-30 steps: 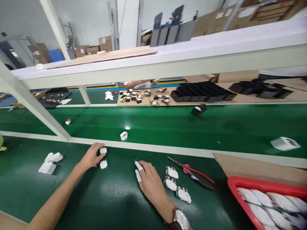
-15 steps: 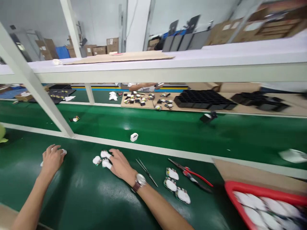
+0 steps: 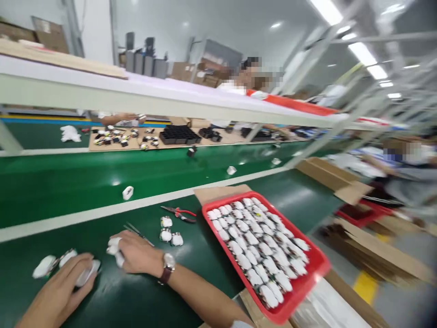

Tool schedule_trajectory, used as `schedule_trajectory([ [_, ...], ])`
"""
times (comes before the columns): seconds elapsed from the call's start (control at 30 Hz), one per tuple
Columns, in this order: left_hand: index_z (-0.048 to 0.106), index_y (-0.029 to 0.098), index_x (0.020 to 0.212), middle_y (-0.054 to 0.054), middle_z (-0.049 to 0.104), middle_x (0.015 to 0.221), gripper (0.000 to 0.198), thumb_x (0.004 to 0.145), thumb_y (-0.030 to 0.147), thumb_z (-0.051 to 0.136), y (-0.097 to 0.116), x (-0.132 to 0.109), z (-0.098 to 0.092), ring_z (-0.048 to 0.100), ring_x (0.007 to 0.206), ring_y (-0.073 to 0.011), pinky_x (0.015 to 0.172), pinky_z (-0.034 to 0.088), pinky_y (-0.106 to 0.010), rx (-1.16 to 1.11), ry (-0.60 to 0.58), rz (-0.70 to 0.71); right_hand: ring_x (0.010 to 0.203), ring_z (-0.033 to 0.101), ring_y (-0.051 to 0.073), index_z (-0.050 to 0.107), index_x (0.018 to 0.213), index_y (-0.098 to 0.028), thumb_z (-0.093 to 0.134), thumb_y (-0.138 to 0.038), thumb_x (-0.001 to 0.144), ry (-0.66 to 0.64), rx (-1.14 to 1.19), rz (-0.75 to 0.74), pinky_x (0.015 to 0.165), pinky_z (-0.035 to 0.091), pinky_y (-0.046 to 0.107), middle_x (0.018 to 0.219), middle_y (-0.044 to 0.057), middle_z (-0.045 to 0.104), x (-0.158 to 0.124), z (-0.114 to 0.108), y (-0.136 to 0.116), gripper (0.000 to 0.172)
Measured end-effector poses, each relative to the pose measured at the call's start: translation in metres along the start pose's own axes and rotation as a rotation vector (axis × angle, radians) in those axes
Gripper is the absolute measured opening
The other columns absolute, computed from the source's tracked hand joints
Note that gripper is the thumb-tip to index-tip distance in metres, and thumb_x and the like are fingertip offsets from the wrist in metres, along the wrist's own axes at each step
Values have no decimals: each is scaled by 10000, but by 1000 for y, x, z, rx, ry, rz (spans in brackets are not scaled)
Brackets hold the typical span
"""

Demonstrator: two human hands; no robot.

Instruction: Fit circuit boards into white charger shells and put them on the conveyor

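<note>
My left hand (image 3: 61, 287) is curled around a smooth white oval piece (image 3: 88, 274) near the bench's left front. Just beyond its fingers lie two more white-topped pieces (image 3: 45, 267), one with green circuit board at its edge. To the right, my right hand (image 3: 139, 254), with a watch on its wrist, is closed on white-topped circuit board pieces (image 3: 114, 247); its palm hides part of them. Behind that hand lie tweezers (image 3: 138, 233). Three similar pieces (image 3: 166, 234) rest together farther right, near red-handled pliers (image 3: 180, 213).
A red tray (image 3: 223, 253) full of white-topped pieces stands at the right, on cardboard. Beyond the bench's pale edge strip runs a green conveyor (image 3: 85, 175) carrying a white oval shell (image 3: 128, 192). A shelf (image 3: 153, 98) crosses above. Other people work across and at far right.
My view has swung right, bringing the whole red tray into sight. My right hand now has the white-topped pieces in its grasp, and my hands are closer together.
</note>
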State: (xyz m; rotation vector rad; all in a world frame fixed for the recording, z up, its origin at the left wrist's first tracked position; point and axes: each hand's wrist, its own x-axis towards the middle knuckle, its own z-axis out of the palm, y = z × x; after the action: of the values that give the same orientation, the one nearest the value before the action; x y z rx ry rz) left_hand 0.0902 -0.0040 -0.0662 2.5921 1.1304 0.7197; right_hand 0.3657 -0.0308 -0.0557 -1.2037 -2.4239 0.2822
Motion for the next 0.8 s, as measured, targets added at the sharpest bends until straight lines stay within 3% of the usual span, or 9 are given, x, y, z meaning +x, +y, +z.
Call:
schedule_trajectory([
  [0.07, 710, 298, 1175, -53, 776, 1196, 297, 981, 500, 612, 16, 0, 7, 781, 1057, -285, 889, 664, -378, -51, -25, -15, 1335, 569, 247, 517, 1410, -100, 592, -95, 896, 46, 88, 76, 1162, 480, 372, 1420, 156, 623, -15, -7, -4, 519],
  [0.13, 604, 267, 1350, -89, 725, 1299, 433, 990, 503, 654, 26, -1, 10, 759, 1122, -283, 901, 655, -370, -92, -64, -64, 1450, 474, 292, 434, 1504, -115, 611, -125, 923, 77, 111, 122, 1201, 458, 460, 1556, 193, 502, -24, -9, -5, 608],
  [0.2, 486, 285, 1481, -106, 657, 1413, 617, 957, 514, 718, 32, -6, 10, 724, 1203, -297, 925, 649, -384, -134, -95, -126, 1432, 484, 326, 459, 1490, -147, 638, -151, 943, 103, 94, 130, 1183, 478, 526, 1537, 189, 509, -29, -7, -5, 575],
  [0.3, 399, 318, 1548, -117, 575, 1509, 771, 908, 496, 791, 38, -15, 8, 680, 1275, -318, 964, 642, -414, -202, -111, -203, 1266, 587, 319, 568, 1360, -181, 617, -132, 975, 147, 50, 100, 1100, 545, 537, 1361, 155, 623, -32, 1, -6, 391],
  [0.37, 390, 326, 1555, -119, 557, 1520, 784, 904, 466, 803, 40, -19, 6, 647, 1316, -325, 1006, 627, -438, -237, -109, -219, 1180, 616, 309, 591, 1310, -197, 597, -122, 990, 188, 39, 72, 1042, 577, 532, 1271, 137, 661, -32, 5, -6, 329],
  [0.5, 394, 326, 1563, -109, 545, 1528, 730, 938, 374, 768, 40, -20, 3, 559, 1415, -324, 1138, 546, -489, -299, -123, -215, 1081, 642, 282, 528, 1382, -227, 584, -124, 1000, 302, 144, 99, 925, 618, 498, 1173, 113, 675, -29, 4, -13, 399],
  [0.63, 392, 315, 1560, -91, 552, 1527, 624, 991, 179, 607, 39, -17, -2, 590, 1388, -267, 1172, 525, -456, -417, -156, -206, 1118, 642, 260, 514, 1416, -263, 604, -123, 993, 336, 281, 81, 960, 601, 487, 1206, 101, 661, -24, -11, -29, 454],
  [0.73, 384, 308, 1571, -95, 493, 1589, 676, 959, 37, 482, 37, -17, -9, 522, 1459, -250, 1209, 487, -447, -451, -129, -123, 1122, 637, 256, 520, 1430, -263, 619, -108, 984, 340, 277, 29, 949, 600, 471, 1226, 110, 647, -22, -20, -37, 482],
  [0.8, 387, 305, 1574, -104, 447, 1622, 693, 946, 32, 496, 36, -17, -12, 471, 1499, -266, 1232, 458, -465, -435, -105, -86, 1121, 635, 258, 529, 1424, -260, 624, -103, 984, 348, 240, 11, 939, 603, 468, 1229, 115, 642, -22, -24, -38, 476],
])
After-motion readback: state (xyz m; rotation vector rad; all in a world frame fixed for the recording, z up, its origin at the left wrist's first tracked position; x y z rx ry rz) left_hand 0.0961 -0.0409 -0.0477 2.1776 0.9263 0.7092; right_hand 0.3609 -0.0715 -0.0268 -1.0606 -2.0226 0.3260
